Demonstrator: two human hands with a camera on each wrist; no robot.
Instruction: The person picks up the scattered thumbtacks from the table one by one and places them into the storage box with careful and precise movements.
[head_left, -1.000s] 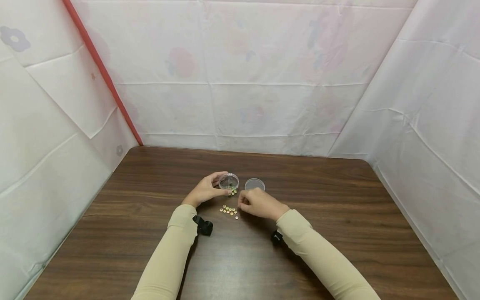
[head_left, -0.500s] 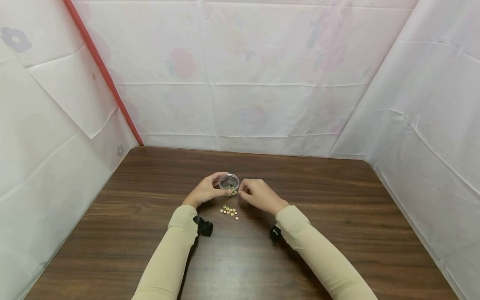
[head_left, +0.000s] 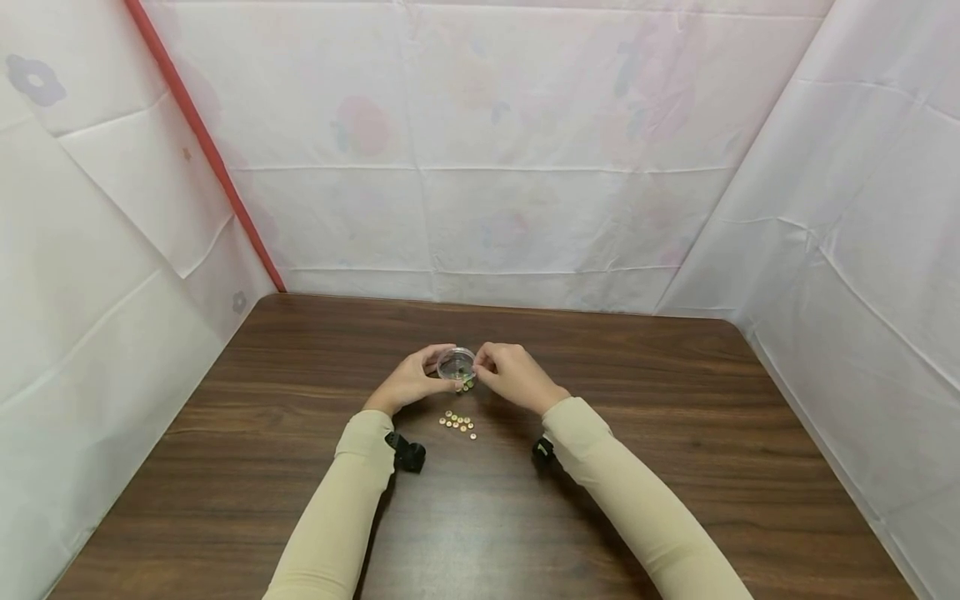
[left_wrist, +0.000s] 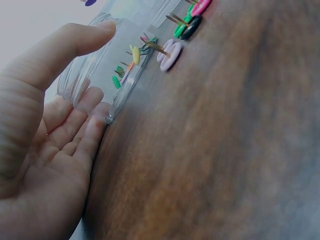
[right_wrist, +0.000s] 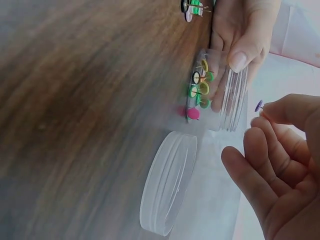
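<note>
Holding the clear jar [head_left: 457, 364] in the left hand [head_left: 408, 381], with thumb against the near side of the rim and fingers round the far side. Pinching a purple thumbtack [right_wrist: 259, 105] in the right hand [head_left: 517, 377], between thumb and fingertip, with the other fingers loosely bent. Standing mouth up on the worktop [head_left: 675, 400], between both hands: the jar, with the purple thumbtack just above its mouth, towards the right side. Lying nearer than the jar, between the two wrists and untouched by either hand: a small group of loose thumbtacks [head_left: 455, 425], with one at the near right set slightly apart.

In the head view, too small to make out: the purple thumbtack, lost at the right fingertips. Plain in the right wrist view: its round head and short pin, as well as the clear lid [right_wrist: 170, 182], set on the worktop beside the jar, on the side away from the left hand. Hidden from the head view: that same lid. Also clearer from the right wrist: yellow, green and bright pink thumbtacks [right_wrist: 203, 88] at the bottom of the jar. Best seen from the left wrist: pale lilac, black, green and pink heads among the loose ones, pins pointing up.
</note>
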